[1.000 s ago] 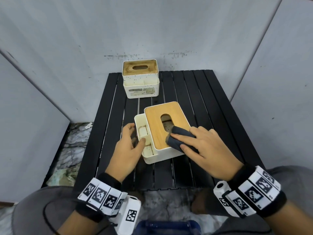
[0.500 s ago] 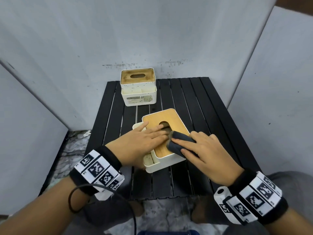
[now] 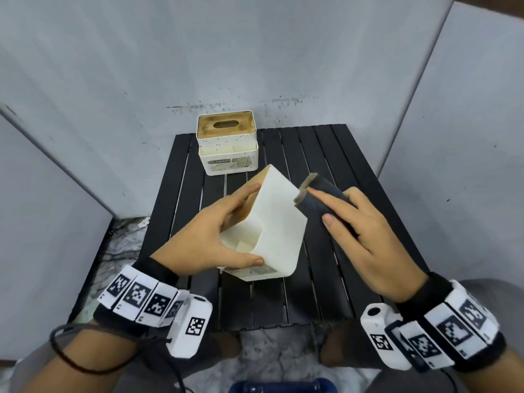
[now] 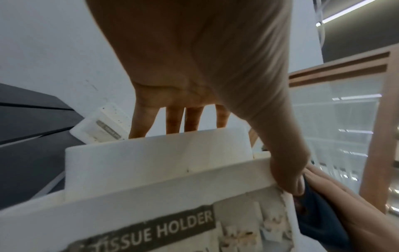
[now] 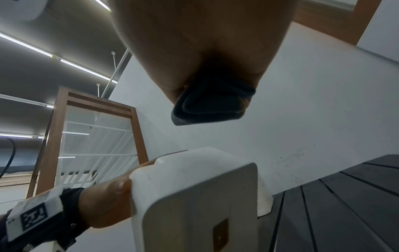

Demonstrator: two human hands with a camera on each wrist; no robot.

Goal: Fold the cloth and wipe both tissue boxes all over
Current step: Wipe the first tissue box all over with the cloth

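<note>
My left hand (image 3: 209,236) grips the near white tissue box (image 3: 278,222), thumb on its front rim and fingers across the wooden lid. The box is lifted and tipped, with the lid turned to the left and its plain bottom facing up and right. In the left wrist view the tissue box (image 4: 151,179) shows a "TISSUE HOLDER" label. My right hand (image 3: 360,234) holds the folded dark cloth (image 3: 317,197) by the box's upper right edge; whether they touch is unclear. The cloth (image 5: 211,105) hangs above the box (image 5: 194,196). The second tissue box (image 3: 228,146) stands at the table's back.
The black slatted table (image 3: 326,293) is small, with grey wall panels close behind and on both sides. Its front edge is near my wrists, and marbled floor shows beyond the left edge.
My left hand went from the box's side onto its lid, then lifted and tipped the box. The right hand and cloth came off the lid to the box's right side.
</note>
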